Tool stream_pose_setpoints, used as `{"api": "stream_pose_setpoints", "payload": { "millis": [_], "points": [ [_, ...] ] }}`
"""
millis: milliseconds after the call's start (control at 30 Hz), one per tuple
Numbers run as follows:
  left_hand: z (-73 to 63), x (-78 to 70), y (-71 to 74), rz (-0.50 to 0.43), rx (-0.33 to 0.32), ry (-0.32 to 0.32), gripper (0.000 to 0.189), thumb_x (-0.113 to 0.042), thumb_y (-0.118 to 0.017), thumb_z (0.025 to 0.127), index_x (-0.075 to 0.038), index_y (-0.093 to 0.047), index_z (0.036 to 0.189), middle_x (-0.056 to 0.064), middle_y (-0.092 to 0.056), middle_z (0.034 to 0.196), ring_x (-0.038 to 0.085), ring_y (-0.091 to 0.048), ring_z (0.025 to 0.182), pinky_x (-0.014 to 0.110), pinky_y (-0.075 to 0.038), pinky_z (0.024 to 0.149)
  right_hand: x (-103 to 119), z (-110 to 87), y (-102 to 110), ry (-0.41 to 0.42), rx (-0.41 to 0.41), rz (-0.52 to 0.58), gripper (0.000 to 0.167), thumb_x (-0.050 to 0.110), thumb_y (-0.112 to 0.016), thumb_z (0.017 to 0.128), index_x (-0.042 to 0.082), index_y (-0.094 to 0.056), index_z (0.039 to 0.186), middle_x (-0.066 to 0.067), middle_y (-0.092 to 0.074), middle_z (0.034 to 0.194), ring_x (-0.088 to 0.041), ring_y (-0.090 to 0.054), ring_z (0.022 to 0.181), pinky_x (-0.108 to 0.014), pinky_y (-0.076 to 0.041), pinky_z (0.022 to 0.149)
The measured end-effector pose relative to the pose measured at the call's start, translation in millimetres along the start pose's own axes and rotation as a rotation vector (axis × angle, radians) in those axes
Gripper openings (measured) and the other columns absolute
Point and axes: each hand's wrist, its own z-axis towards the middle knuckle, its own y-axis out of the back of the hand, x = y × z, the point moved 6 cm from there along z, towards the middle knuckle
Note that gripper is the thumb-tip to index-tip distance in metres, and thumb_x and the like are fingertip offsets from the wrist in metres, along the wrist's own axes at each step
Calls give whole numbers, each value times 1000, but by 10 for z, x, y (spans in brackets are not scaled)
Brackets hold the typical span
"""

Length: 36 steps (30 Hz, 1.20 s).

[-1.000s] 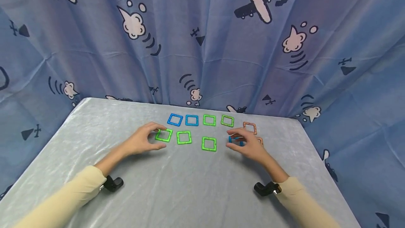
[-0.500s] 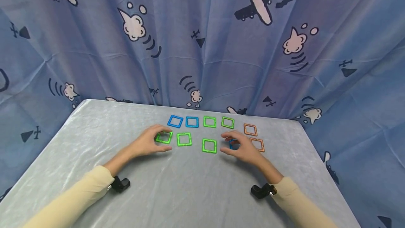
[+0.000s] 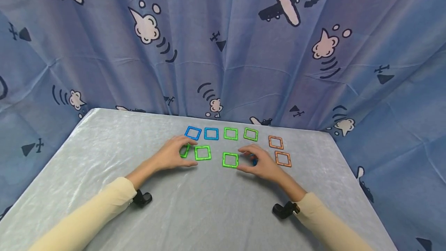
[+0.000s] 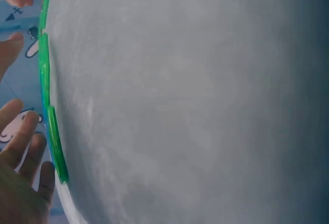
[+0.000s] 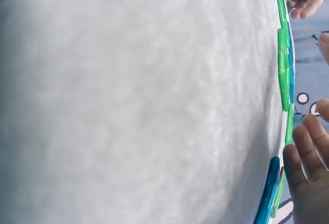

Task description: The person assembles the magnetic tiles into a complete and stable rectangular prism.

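Observation:
My left hand point(image 3: 172, 154) hovers with thumb and fingers apart above the leftmost green square frame point(image 3: 187, 151), covering part of it. Its fingertips come close to a second green square frame point(image 3: 203, 159). On the other side, my right hand point(image 3: 263, 164) hangs over a blue square frame point(image 3: 255, 162), mostly hidden beneath it. A third green square frame point(image 3: 224, 160) lies flat just left of the right fingertips; whether they touch it I cannot tell. Neither hand holds anything. In the left wrist view, green edges point(image 4: 45, 70) run beside the spread fingers.
Behind lies a row of two blue square frames point(image 3: 211, 128) and two green square frames point(image 3: 230, 128). Two orange square frames point(image 3: 283, 153) lie right of the right hand. The grey cloth-covered table point(image 3: 209, 212) ends at a blue patterned curtain point(image 3: 223, 76).
My left hand has moved right, hiding more of the leftmost green frame. My right hand has moved left toward the middle green frame, uncovering the nearer orange frame. The frames have stayed put.

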Motion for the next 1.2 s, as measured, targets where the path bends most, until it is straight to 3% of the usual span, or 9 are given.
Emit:
{"api": "stream_pose_setpoints", "payload": {
  "millis": [433,667,1200],
  "points": [
    [104,11,-74,55,5,42,67,-46,-92,72,-12,-70,127,4,-64,123,29,-54,120,54,-41,98,5,75,-57,-82,40,-42,64,26,-93,77,2,-66,130,-11,-62,122,-28,-59,106,-45,-53,88],
    [167,23,-127,87,30,53,69,-48,-92,71,-12,-71,127,6,-64,127,30,-53,121,51,-41,96,-1,126,-128,-37,30,-53,62,27,-93,77,0,-66,127,-13,-63,119,-28,-58,102,-42,-52,84],
    [257,-15,-145,126,76,58,66,-50,-90,72,-15,-72,125,8,-63,127,30,-54,116,50,-41,92,-36,129,-190,-115,43,-66,66,31,-94,74,2,-67,127,-8,-61,117,-25,-57,102,-44,-50,89]
  ]
}}
